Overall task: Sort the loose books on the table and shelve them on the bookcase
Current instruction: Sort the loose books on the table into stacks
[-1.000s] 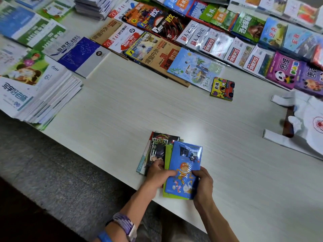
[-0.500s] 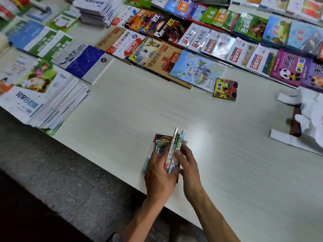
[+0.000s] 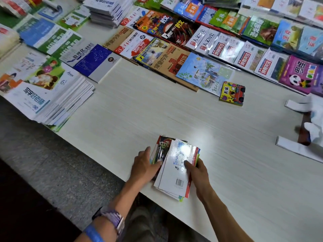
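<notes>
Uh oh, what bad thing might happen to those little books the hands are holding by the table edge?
The small stack of books hangs a little over the table's near edge, so some may slide to the floor. It is fanned out unevenly, and the glossy top cover looks slippery. The left hand touches only its side, and the right hand grips one edge, so lifting now might spill it.

Table (image 3: 157, 116): pale matt wood-grain laminate; small booklets (image 3: 176, 168) at 6 o'clock: glossy film-wrapped paper, glare on top; magazines (image 3: 225, 48) at 1 o'clock: shiny plastic sleeves; floor (image 3: 57, 172): rough speckled stone.
</notes>
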Demonstrator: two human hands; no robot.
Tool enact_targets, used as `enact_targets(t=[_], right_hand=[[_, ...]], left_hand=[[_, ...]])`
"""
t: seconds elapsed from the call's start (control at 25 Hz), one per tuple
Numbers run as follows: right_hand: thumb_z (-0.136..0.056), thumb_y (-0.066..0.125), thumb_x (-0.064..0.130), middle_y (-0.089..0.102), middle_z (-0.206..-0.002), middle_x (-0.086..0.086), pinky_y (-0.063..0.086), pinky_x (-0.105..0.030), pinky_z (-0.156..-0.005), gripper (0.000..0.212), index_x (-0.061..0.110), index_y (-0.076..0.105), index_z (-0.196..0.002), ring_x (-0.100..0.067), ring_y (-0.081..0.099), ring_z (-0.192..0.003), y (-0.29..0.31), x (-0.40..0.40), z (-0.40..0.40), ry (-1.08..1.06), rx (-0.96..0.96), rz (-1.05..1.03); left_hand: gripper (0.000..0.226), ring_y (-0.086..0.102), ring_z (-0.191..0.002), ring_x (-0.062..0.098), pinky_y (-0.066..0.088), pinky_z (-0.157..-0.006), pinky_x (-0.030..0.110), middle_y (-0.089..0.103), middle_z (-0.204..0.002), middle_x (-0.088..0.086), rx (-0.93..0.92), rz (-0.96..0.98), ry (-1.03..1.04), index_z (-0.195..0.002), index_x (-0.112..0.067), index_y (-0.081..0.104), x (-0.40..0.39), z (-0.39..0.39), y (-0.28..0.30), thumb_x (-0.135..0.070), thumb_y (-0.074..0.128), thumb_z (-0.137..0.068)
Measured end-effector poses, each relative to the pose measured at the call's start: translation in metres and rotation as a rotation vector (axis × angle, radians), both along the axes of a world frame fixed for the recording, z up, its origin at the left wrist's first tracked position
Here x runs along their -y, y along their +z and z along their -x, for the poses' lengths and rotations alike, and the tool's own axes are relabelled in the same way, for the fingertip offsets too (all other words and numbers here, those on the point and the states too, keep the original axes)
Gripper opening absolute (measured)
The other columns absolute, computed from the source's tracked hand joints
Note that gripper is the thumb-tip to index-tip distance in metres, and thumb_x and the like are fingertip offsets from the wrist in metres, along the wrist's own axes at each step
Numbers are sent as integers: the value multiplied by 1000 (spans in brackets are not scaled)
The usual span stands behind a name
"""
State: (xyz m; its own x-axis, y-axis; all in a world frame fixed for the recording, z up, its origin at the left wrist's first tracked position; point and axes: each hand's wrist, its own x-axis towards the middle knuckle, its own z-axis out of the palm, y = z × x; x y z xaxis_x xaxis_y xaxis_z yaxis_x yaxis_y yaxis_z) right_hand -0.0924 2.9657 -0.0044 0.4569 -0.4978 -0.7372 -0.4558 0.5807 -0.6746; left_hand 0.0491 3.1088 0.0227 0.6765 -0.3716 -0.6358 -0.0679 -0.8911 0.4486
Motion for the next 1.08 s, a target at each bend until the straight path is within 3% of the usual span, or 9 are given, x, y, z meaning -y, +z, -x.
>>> enact_targets(t=[0.16,0.24,0.32,0.4,0.48,0.64,0.76,0.88,1.08], right_hand=[[-79,81,20,78,-107,-8,63,-40,-69,57,17,51,-128,-26,78,-84,-12,-5,-1,82,34,-69],[-74,85,19,78,-107,-10,63,-44,-74,62,15,53,-127,-30,78,-87,-15,-7,-3,51,15,-112],[-80,84,13,79,-102,-12,63,-41,-71,49,10,60,-122,-30,78,-84,-17,-1,-1,35,-37,-111],[-83,80,14,78,-101,-17,63,-46,-77,40,6,65,-119,-36,76,-88,-15,12,3,45,-60,-185],[-82,79,21,77,-104,-22,61,-50,-83,44,3,67,-120,-39,74,-90,-14,27,13,54,-41,-292],[-78,75,33,76,-102,-20,59,-47,-81,46,6,70,-116,-33,75,-78,-16,36,33,-63,20,-497],[-81,74,34,72,-117,-20,51,-56,-99,55,7,68,-128,-36,71,-91,-22,29,46,-167,60,-561],[-85,73,36,62,-136,-23,41,-63,-110,56,8,65,-133,-40,61,-115,-25,25,50,-199,76,-607],[-77,77,39,64,-134,-24,43,-62,-109,63,10,67,-131,-39,67,-103,-24,24,52,-176,110,-612]], left_hand=[[82,55,-123,29,45,-104,44,54,-140,9,-203,-34,107,-136,-19,48,2,-3,-26,-73,49,-74],[66,57,-119,27,45,-95,35,56,-133,2,-244,46,247,-135,-18,50,3,-1,-29,-57,59,-83],[49,62,-104,25,45,-83,31,61,-113,2,-378,140,476,-133,-12,53,-1,0,-31,-34,62,-91],[29,64,-76,21,48,-72,29,70,-84,2,-530,217,638,-118,-7,64,-9,6,-26,-23,58,-95],[14,66,-65,16,52,-64,27,72,-71,2,-592,329,703,-95,-10,68,-9,17,-16,-20,58,-97],[13,67,-73,13,53,-68,29,72,-81,4,-500,513,638,-82,-14,62,5,37,7,-22,69,-91],[6,68,-74,5,50,-64,17,75,-84,-2,-401,555,558,-87,-15,65,15,46,22,-18,69,-91],[9,69,-79,14,55,-70,26,76,-92,7,-371,571,538,-95,-10,66,18,51,29,-17,67,-91],[17,73,-87,17,58,-76,26,77,-95,5,-422,619,496,-100,-8,63,13,51,36,-12,72,-87]])
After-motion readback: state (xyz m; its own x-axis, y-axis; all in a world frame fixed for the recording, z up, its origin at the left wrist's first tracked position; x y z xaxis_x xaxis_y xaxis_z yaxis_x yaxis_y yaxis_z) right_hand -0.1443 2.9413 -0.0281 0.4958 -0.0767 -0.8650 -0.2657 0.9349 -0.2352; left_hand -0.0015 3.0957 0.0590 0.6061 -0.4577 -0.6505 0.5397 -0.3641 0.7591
